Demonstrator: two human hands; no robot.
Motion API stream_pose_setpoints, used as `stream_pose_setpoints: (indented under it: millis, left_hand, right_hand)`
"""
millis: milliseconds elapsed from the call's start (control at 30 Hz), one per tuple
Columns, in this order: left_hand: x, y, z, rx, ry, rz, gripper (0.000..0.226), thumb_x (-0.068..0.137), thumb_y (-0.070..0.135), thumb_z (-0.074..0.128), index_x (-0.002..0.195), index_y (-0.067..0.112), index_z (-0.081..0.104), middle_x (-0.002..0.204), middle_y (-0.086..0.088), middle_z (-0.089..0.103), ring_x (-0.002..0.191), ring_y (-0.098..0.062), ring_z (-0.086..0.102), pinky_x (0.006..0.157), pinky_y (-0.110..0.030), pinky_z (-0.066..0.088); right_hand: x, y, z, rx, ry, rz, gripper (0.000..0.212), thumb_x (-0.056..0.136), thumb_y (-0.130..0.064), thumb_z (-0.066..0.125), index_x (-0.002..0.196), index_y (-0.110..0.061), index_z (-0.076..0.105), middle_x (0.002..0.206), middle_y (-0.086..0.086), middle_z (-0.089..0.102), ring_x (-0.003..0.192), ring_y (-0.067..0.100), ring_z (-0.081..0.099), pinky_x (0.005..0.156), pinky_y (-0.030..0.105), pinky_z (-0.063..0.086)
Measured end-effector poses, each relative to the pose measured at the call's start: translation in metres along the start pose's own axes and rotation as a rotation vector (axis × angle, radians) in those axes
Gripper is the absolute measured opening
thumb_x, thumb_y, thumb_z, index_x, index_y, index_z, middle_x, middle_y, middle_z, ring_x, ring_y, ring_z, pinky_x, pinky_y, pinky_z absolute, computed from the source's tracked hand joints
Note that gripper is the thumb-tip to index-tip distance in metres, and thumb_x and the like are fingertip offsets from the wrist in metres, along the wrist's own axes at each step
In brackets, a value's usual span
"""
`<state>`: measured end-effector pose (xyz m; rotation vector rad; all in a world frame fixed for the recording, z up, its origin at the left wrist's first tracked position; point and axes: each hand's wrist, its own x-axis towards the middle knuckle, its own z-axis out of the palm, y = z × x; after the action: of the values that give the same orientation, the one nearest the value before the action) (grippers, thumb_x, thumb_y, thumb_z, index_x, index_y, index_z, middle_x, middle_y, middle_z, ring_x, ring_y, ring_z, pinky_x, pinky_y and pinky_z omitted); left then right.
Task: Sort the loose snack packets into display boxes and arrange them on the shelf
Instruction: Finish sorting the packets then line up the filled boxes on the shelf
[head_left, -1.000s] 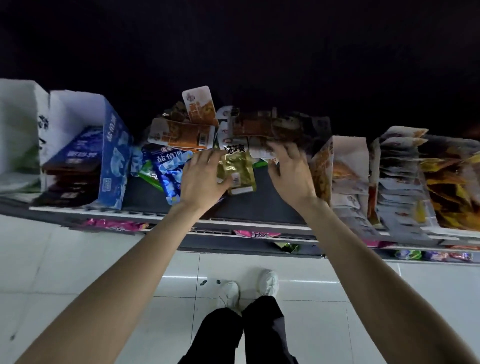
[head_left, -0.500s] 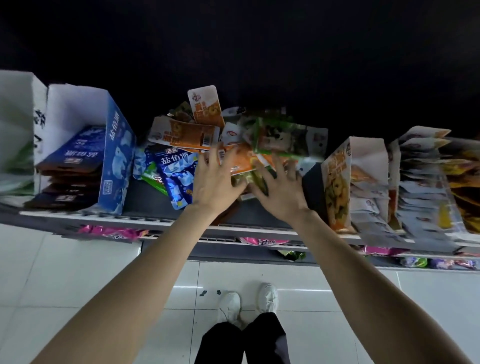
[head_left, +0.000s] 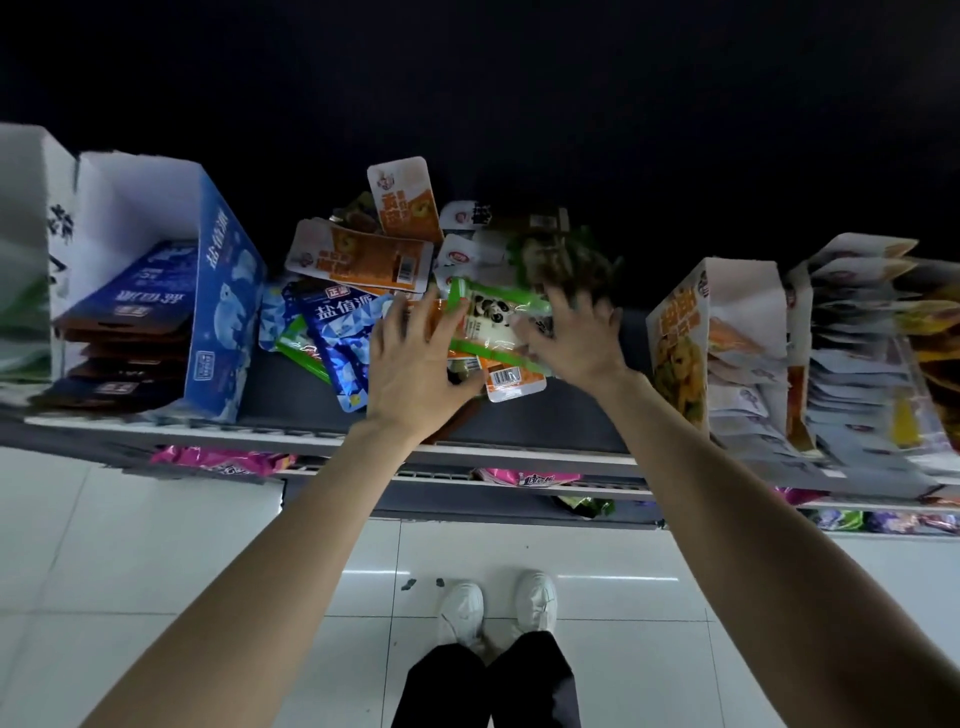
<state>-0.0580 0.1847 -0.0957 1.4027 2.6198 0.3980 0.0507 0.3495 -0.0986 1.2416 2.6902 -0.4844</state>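
- Two bare hands reach over the shelf (head_left: 519, 431) into a loose heap of snack packets; the left hand (head_left: 410, 374) lies flat with fingers spread on the pile, and the right hand (head_left: 576, 343) spreads its fingers apart against the right end of a green panda packet (head_left: 493, 322).
- Whether either thumb pinches a packet from below cannot be told.
- Glossy orange packets (head_left: 363, 260) lie crosswise behind the hands, one standing nearly upright at the back; another with a barcode pokes out beneath the green one.
- Just left of the left hand lies a shiny blue packet (head_left: 340, 343) with a faceted print, over a green one.
- Further left stands a blue cardboard display box (head_left: 223, 312), open at the top, with dark flat packets stacked inside.
- On the right, an orange-and-white display box (head_left: 675, 338) holds upright packets, and more rows of packets fan out beside it.
- Pink packets (head_left: 218, 460) show on the lower shelf.
- Below are white floor tiles (head_left: 156, 545), white shoes (head_left: 462, 608) and dark trousers.
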Motion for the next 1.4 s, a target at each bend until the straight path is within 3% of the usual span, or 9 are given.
stream_pose_setpoints:
  millis: [233,433,600,767,900,1000,1067,1200,1400]
  left_hand:
    - [-0.013,-0.01,-0.008,-0.033,-0.128,0.137,0.085,0.074,0.053,0.068,0.146,0.031,0.027,0.157,-0.004,0.009,0.144,-0.026,-0.003,0.117,-0.046,-0.002]
    - [-0.028,-0.021,-0.021,-0.249,-0.223,0.101,0.079,0.077,0.033,0.071,0.144,0.031,0.031,0.158,-0.002,0.001,0.144,-0.016,-0.007,0.118,-0.041,-0.002]
    - [-0.027,-0.008,-0.029,-0.115,0.029,0.136,0.077,0.079,0.045,0.068,0.144,0.022,0.034,0.156,-0.005,0.014,0.143,-0.027,0.01,0.115,-0.048,0.014]
    - [0.006,0.028,-0.025,0.073,-0.357,0.353,0.088,0.079,0.044,0.069,0.148,0.019,0.02,0.15,-0.001,0.03,0.138,-0.02,0.024,0.117,-0.035,0.015]
    - [0.021,0.041,-0.047,-0.179,-0.365,0.243,0.047,0.085,0.026,0.065,0.13,0.022,0.051,0.128,-0.002,0.057,0.114,-0.022,0.051,0.099,-0.037,0.04]
    - [0.006,0.042,-0.084,-0.522,-0.396,0.133,0.036,0.086,0.033,0.065,0.118,0.017,0.063,0.12,0.003,0.061,0.11,-0.015,0.054,0.092,-0.029,0.041]
    - [-0.019,0.047,-0.112,-0.673,-0.398,0.08,0.033,0.083,0.035,0.068,0.112,0.018,0.067,0.115,0.001,0.064,0.105,-0.012,0.057,0.086,-0.024,0.041]
    - [-0.08,0.062,-0.158,-0.884,-0.336,-0.038,0.012,0.082,0.022,0.07,0.084,0.034,0.068,0.08,0.017,0.068,0.076,0.001,0.058,0.071,-0.017,0.044]
    - [-0.152,0.053,-0.182,-1.039,-0.029,-0.242,0.018,0.08,0.011,0.071,0.084,0.028,0.067,0.082,0.014,0.07,0.08,-0.002,0.064,0.075,-0.02,0.048]
  right_hand:
    - [-0.059,-0.011,0.018,-0.06,0.122,-0.185,0.064,0.087,-0.063,0.033,0.143,-0.032,0.034,0.15,0.013,0.029,0.135,0.037,0.027,0.102,0.052,0.03]
    - [-0.078,-0.015,0.013,-0.06,0.091,-0.19,0.061,0.087,-0.053,0.052,0.141,-0.03,0.037,0.146,0.008,0.036,0.131,0.034,0.033,0.106,0.049,0.026]
    - [-0.096,-0.008,0.008,0.035,0.156,-0.078,0.068,0.083,-0.049,0.062,0.141,-0.021,0.037,0.146,0.013,0.032,0.132,0.036,0.03,0.105,0.05,0.03]
    - [-0.106,-0.011,-0.001,0.32,0.167,0.026,0.072,0.083,-0.016,0.071,0.143,-0.02,0.031,0.135,0.016,0.038,0.108,0.031,0.054,0.085,0.034,0.047]
    - [-0.117,-0.014,-0.033,0.667,0.335,-0.035,0.07,0.08,-0.004,0.071,0.139,-0.024,0.038,0.12,0.004,0.054,0.101,0.016,0.058,0.079,0.022,0.047]
    - [-0.139,-0.013,-0.072,0.83,0.404,-0.066,0.051,0.082,-0.013,0.072,0.128,-0.02,0.05,0.094,-0.017,0.061,0.084,-0.008,0.061,0.07,0.007,0.048]
    - [-0.159,-0.014,-0.097,0.78,0.432,-0.11,0.041,0.084,-0.02,0.071,0.121,-0.017,0.056,0.09,-0.019,0.061,0.074,-0.007,0.061,0.062,0.004,0.046]
    - [-0.193,-0.023,-0.128,0.907,0.281,-0.055,0.036,0.082,-0.032,0.071,0.112,-0.021,0.056,0.087,-0.008,0.07,0.064,0.016,0.069,0.057,0.038,0.057]
    - [-0.222,-0.054,-0.126,1.415,-0.293,-0.019,0.034,0.084,-0.011,0.068,0.115,-0.015,0.055,0.106,0.006,0.07,0.089,0.019,0.07,0.062,0.029,0.058]
